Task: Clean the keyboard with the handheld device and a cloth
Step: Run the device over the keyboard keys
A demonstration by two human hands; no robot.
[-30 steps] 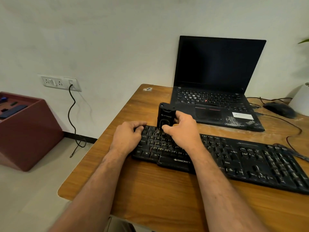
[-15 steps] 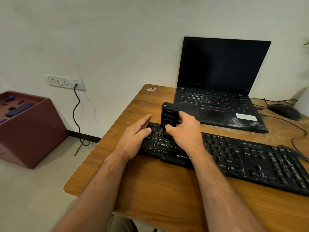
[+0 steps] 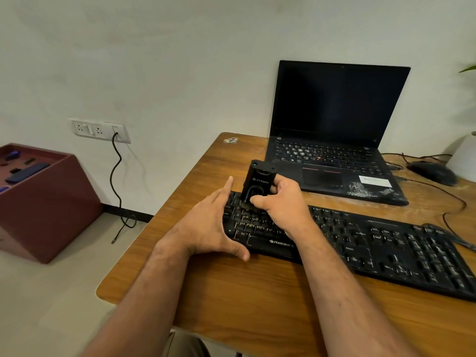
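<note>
Keyboard (image 3: 360, 243), black and long, lies flat across the wooden table (image 3: 231, 305), in front of an open laptop (image 3: 332, 140) whose screen is dark; the right hand (image 3: 282, 202) grips a black device (image 3: 257, 182) with curled fingers and thumb, and holds it nearly upright, a little tilted, with its lower end down on the keys at the left part of the keyboard; the device carries white letters on its face, but I cannot read them surely; the left hand (image 3: 208, 225) rests at the left end of the keyboard, its fingers straight and together, pointing away from the person, and its thumb lies along the near edge of the keyboard; it holds nothing; the word ZEBRONICS stands in white on the near edge, just beside the right wrist; a dark mouse (image 3: 431, 173) lies on the table to the right of the laptop, with cables (image 3: 453, 204) running near it; on the wall at the left is a socket panel (image 3: 100, 130), and a black cord (image 3: 117, 176) hangs from it down to the floor; a dark red box (image 3: 49, 210) stands on the floor at the far left, with some small blue and dark things on its top.
</note>
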